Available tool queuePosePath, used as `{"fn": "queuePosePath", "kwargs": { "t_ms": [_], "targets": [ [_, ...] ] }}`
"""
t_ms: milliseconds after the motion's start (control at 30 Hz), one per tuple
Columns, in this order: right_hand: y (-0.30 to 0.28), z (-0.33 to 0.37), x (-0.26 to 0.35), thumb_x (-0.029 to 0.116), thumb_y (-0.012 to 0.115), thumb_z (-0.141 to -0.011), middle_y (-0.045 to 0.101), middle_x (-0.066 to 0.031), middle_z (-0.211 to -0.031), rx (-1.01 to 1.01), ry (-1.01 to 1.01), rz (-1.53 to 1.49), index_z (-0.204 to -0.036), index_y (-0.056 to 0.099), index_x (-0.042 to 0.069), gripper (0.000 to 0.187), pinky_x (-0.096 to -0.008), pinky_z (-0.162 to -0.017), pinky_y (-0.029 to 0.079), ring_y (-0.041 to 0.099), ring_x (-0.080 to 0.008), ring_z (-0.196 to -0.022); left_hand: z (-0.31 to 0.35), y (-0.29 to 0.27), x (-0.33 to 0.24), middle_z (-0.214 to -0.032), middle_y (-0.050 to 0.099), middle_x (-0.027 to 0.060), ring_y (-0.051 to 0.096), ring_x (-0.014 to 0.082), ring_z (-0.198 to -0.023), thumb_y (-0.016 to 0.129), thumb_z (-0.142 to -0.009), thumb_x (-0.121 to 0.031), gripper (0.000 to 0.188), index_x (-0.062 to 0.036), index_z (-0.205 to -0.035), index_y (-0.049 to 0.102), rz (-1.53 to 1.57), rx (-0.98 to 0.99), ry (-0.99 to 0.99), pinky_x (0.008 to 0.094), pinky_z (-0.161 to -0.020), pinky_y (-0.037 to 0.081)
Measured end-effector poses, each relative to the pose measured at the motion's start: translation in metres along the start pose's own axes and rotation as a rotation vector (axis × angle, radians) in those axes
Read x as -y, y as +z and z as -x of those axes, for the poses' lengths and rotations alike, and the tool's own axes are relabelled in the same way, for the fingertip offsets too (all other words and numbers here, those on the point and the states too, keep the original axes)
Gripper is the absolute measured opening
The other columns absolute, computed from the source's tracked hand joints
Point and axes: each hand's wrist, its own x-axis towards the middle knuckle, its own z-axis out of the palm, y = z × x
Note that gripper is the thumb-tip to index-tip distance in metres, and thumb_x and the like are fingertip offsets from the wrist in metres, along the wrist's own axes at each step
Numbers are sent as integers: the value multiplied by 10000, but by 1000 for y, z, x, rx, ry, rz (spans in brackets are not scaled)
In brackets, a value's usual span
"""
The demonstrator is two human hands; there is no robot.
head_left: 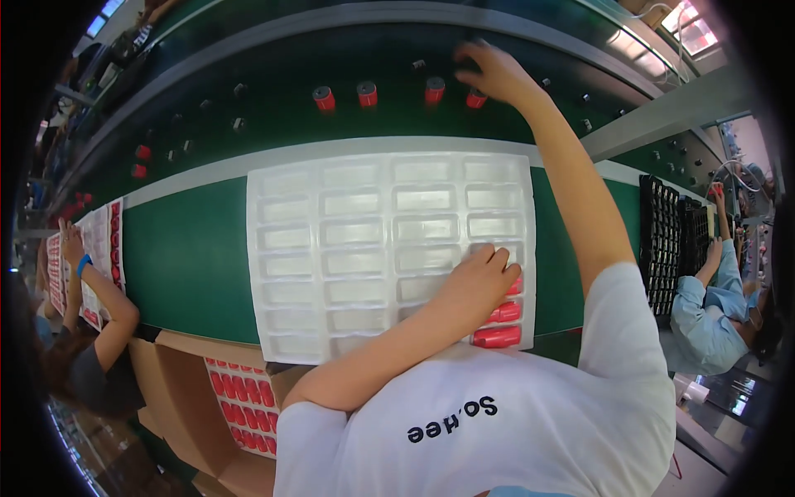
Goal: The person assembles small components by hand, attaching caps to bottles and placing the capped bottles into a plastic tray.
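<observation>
A white moulded tray (352, 224) with rows of oblong pockets lies in front of me. Red cylinders (497, 337) lie on their sides in the lower pockets of its right column. My left hand (484, 286) reaches across the tray with bent fingers closed over another red cylinder (514, 286) in that column, partly hidden by the hand. Farther off, my right hand (495, 74) is stretched over the dark green belt, fingers apart and holding nothing. Just below its fingers stands a red cylinder with a dark top (475, 98); whether they touch cannot be told.
More upright red cylinders (367, 94) and small metallic pieces (239, 123) sit along the belt (273, 116). An open cardboard box (178, 398) holds filled trays at lower left. Co-workers (99, 331) sit on both sides; black trays (660, 240) stand at right. A grey beam (662, 116) slants there.
</observation>
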Motion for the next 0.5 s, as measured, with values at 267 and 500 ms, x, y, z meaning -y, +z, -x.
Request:
{"fn": "queuePosePath", "kwargs": {
  "t_ms": [267, 500],
  "targets": [
    [65, -115, -18, 157, 674, -824, 616, -101, -1093, 284, -194, 120, -1098, 612, 115, 284, -366, -879, 491, 613, -270, -991, -10, -7, -6, -1005, 541, 127, 526, 290, -966, 681, -765, -123, 315, -44, -1046, 565, -60, -144, 9, 393, -834, 447],
    [-31, 11, 69, 123, 619, -899, 637, -62, -944, 89, -238, -859, -1093, 545, 51, 220, -252, -780, 495, 601, -122, -848, 18, -57, 47, -1112, 559, 52, 540, 149, -1042, 628, -908, -93, 320, -57, -1195, 490, 997, -554, -291, 290, -926, 441]
  ]
}}
